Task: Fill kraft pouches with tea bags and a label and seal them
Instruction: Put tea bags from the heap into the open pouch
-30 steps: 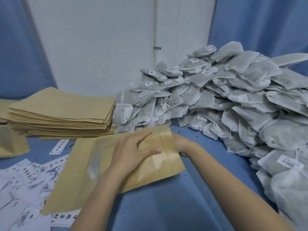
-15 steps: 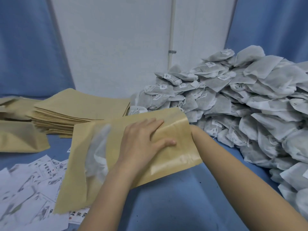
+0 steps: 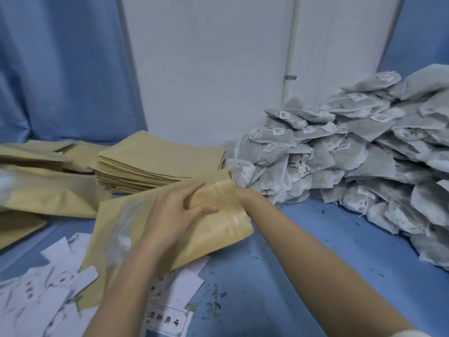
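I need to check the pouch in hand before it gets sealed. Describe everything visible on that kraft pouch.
The flat tan kraft-paper pouch has a frosted clear window strip along its length and a pressed zip band near its mouth. It lies tilted over the scattered white paper labels on the blue table, mouth toward the heap of grey tea bags. The left hand holds its upper face near the mouth; the right hand is at the mouth edge, its grip hidden behind the pouch.
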Tool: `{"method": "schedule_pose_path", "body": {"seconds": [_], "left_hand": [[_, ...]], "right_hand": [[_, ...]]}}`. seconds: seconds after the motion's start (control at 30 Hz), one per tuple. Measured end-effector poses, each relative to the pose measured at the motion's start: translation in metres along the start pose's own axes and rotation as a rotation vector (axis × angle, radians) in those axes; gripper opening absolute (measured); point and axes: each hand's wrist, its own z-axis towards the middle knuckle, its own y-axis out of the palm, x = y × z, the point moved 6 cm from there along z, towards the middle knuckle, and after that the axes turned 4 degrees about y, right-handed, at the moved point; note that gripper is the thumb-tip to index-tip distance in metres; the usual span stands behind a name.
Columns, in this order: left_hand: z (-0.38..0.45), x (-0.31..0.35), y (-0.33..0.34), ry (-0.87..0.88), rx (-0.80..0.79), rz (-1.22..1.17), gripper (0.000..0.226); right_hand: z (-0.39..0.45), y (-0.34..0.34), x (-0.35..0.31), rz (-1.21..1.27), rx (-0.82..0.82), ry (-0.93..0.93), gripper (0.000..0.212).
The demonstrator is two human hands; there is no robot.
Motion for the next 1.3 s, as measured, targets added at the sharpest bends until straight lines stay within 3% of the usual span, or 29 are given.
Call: {"method": "schedule_pose_path", "body": {"seconds": [0.1,0.2,0.27,0.3,0.33,0.4,0.53,0.63,0.7,0.93,1.2,1.3], "left_hand": [[0.003,-0.018,-0.009,-0.033,0.032,0.001,0.06],[0.005,-0.029,-0.016,-0.049,0.09,0.01,0.064],[0.007,-0.032,-0.016,-0.056,0.093,-0.006,0.065],[0.007,-0.033,-0.014,-0.058,0.086,-0.012,0.066],[0.007,-0.033,-0.013,-0.06,0.081,-0.017,0.067],[0.007,-0.034,-0.011,-0.065,0.069,-0.019,0.068],[0.007,-0.033,-0.009,-0.072,0.072,-0.031,0.068],[0.007,-0.023,-0.003,-0.042,0.062,-0.061,0.067],[0.006,-0.012,0.003,-0.015,0.032,-0.096,0.068],[0.005,0.017,0.018,0.043,-0.024,-0.171,0.08],[-0.002,0.053,0.044,0.119,-0.094,-0.198,0.073],[-0.003,0.06,0.051,0.12,-0.093,-0.202,0.067]], "right_hand": [[-0.005,-0.012,-0.017,0.148,0.08,-0.275,0.017],[-0.009,-0.052,0.007,0.371,0.433,-0.216,0.019],[-0.012,-0.078,0.03,0.238,0.781,-0.095,0.023],[-0.013,-0.081,0.036,0.133,0.854,-0.031,0.039],[-0.009,-0.08,0.039,0.064,0.856,-0.006,0.054],[0.0,-0.072,0.037,0.016,0.811,-0.038,0.06],[-0.017,-0.08,0.046,0.252,0.899,-0.163,0.034],[-0.043,-0.088,0.072,0.677,0.768,-0.238,0.017],[-0.063,-0.092,0.084,0.81,0.662,-0.283,0.009],[-0.121,-0.122,0.13,0.887,0.656,-0.195,0.01],[-0.129,-0.09,0.109,0.727,0.259,-0.197,0.01],[-0.133,-0.077,0.102,0.675,0.14,-0.185,0.022]]}}
